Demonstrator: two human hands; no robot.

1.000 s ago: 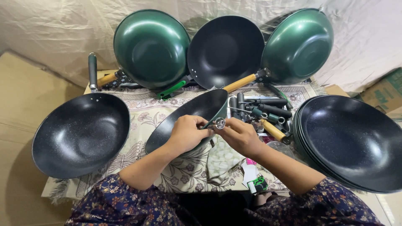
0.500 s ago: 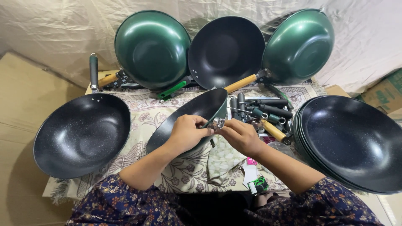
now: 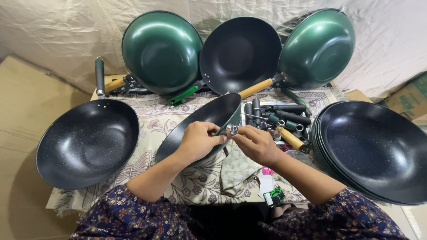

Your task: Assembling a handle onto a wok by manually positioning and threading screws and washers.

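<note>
- While you brace the dark non-stick wok with green outer shell (image 3: 202, 122) on its edge, your left hand (image 3: 195, 141) is clamped over its rim, thumb side toward the small silver metal bracket (image 3: 231, 130). Tilting it that way puts the handle mount right in front of you.
- Your right hand (image 3: 255, 144) is pinched shut on that bracket, fingertips meeting the left thumb. Whether a screw or nut sits under the fingers, I cannot tell.
- That wok rests on the floral patterned cloth (image 3: 147, 122) at table centre, its lower edge toward your lap; the cloth likely keeps the coating from scuffing.
- Loose handles, black and green grips with one wooden one (image 3: 280, 120), lie just beside your right hand, within easy reach.
- Bare speckled black wok, no handle (image 3: 86, 142), sits flat at your left; the stack of nested black woks (image 3: 373, 151) sits at your right. Both are well apart from your hands.
- Three woks with handles lean against the backdrop sheet: green one left (image 3: 162, 51), black one middle (image 3: 240, 53), green one right (image 3: 318, 49). Standing them up saves table space.
- Small pink and green packets (image 3: 271, 189) lie near your right forearm.
</note>
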